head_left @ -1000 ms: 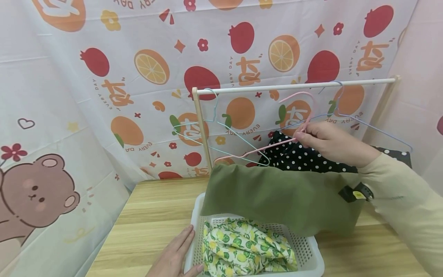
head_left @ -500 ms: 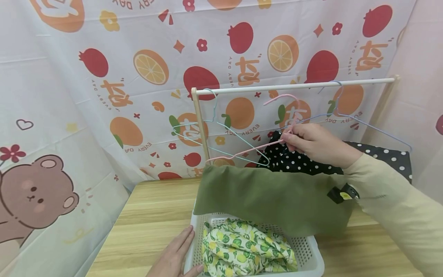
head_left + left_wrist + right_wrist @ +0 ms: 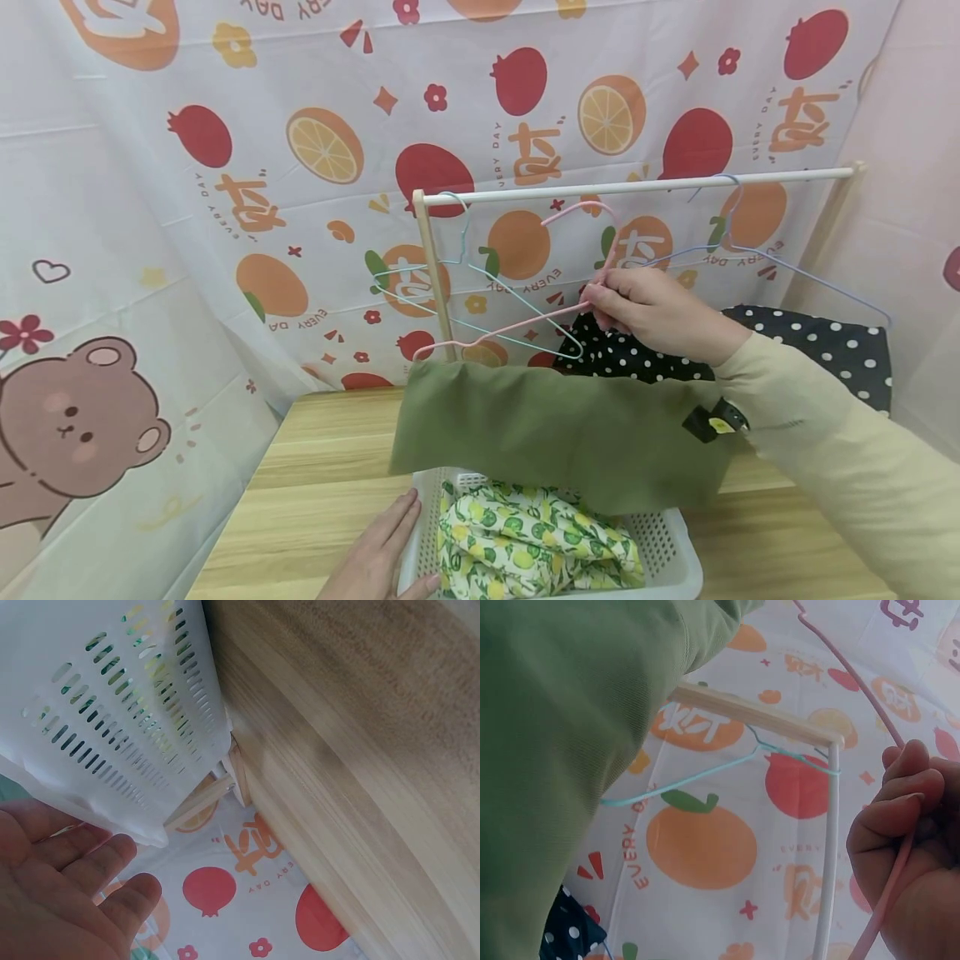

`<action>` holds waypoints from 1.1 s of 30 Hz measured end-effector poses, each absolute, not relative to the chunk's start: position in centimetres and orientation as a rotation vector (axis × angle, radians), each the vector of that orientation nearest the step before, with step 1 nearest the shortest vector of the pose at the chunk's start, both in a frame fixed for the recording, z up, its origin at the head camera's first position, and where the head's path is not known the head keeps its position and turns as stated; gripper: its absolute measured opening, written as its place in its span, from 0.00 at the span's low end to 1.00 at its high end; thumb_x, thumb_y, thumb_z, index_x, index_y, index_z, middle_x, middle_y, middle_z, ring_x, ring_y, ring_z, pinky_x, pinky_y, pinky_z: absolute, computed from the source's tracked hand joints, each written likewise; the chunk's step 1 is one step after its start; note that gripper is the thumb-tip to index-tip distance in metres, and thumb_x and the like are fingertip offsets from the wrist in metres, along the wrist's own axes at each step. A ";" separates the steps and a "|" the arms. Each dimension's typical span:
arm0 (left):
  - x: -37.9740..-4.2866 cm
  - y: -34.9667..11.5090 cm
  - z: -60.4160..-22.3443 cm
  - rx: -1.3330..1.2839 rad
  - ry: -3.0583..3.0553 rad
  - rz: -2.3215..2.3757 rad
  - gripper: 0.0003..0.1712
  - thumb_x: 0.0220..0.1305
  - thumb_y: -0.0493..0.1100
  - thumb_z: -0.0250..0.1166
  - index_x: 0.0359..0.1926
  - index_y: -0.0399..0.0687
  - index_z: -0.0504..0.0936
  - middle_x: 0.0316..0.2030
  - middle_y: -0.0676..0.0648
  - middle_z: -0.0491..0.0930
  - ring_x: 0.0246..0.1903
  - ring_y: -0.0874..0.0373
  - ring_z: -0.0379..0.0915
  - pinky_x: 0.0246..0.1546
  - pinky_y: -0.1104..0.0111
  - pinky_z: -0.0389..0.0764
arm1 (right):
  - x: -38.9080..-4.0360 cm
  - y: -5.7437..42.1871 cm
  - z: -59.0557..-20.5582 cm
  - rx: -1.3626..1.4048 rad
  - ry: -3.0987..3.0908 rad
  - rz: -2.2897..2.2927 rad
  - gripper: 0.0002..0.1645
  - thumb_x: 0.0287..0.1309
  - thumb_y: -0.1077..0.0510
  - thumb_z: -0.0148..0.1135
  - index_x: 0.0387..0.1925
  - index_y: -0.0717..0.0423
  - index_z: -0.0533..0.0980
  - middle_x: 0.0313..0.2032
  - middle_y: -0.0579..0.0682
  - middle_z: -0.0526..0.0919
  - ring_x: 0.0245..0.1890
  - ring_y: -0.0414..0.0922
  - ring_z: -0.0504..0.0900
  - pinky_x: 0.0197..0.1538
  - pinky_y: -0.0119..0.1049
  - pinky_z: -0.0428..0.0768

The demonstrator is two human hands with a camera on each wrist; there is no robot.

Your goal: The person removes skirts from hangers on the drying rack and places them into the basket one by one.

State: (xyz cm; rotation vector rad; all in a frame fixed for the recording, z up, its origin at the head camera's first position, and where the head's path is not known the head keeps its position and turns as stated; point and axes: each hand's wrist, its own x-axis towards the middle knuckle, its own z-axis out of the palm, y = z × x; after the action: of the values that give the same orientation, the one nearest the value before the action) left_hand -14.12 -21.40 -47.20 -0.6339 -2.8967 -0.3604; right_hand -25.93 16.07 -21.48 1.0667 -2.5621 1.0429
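Observation:
In the head view, my right hand (image 3: 660,315) grips a pink clothes hanger (image 3: 523,322) just below its hook. An olive-green cloth garment (image 3: 555,429) hangs from it, above the white perforated basket (image 3: 684,546). The right wrist view shows curled fingers round the pink hanger's wire, with the green cloth (image 3: 562,750) filling the left side. My left hand (image 3: 375,550) rests against the basket's left side, fingers fairly straight along it and thumb at the rim. Inside the basket lies a crumpled lemon-print cloth (image 3: 536,537).
Behind the green cloth stands a rack with a white rail (image 3: 637,189). A bare mint hanger (image 3: 517,292) hangs at its left end. A blue hanger (image 3: 810,275) at the right carries a black polka-dot garment (image 3: 832,350). All stand on a wooden table (image 3: 322,450).
My right hand has moved left with the pink hanger and the green garment, uncovering more of the polka-dot garment. The left hand and the basket have stayed in place.

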 end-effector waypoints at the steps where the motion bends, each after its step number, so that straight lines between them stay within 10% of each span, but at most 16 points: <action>1: -14.1 -21.4 -47.2 -0.634 -2.884 -0.360 0.50 0.54 0.73 0.51 0.65 0.39 0.62 0.66 0.46 0.55 0.62 0.52 0.55 0.54 0.54 0.67 | -25.9 15.9 -21.5 1.066 -2.563 1.052 0.15 0.66 0.49 0.46 0.31 0.52 0.75 0.22 0.50 0.73 0.22 0.45 0.69 0.23 0.34 0.68; 20: -14.5 -21.5 -47.9 -0.680 -2.679 -0.331 0.49 0.49 0.70 0.61 0.62 0.38 0.66 0.64 0.46 0.60 0.60 0.54 0.60 0.50 0.60 0.71 | -26.2 12.5 -21.0 0.988 -2.574 1.214 0.20 0.67 0.48 0.44 0.28 0.57 0.74 0.22 0.53 0.73 0.20 0.47 0.66 0.22 0.34 0.65; 33: -14.5 -21.6 -48.3 -0.698 -2.612 -0.333 0.49 0.48 0.68 0.63 0.62 0.38 0.67 0.64 0.45 0.60 0.60 0.52 0.59 0.59 0.77 0.50 | -26.6 11.0 -20.6 0.971 -2.450 1.513 0.23 0.66 0.45 0.43 0.32 0.59 0.74 0.25 0.58 0.71 0.23 0.47 0.65 0.25 0.34 0.66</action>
State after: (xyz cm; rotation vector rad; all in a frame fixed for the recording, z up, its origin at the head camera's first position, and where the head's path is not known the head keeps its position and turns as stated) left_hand -14.50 -21.61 -48.32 -0.6981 -2.6122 -0.3331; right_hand -26.63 10.99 -20.60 0.9706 -2.4496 1.5133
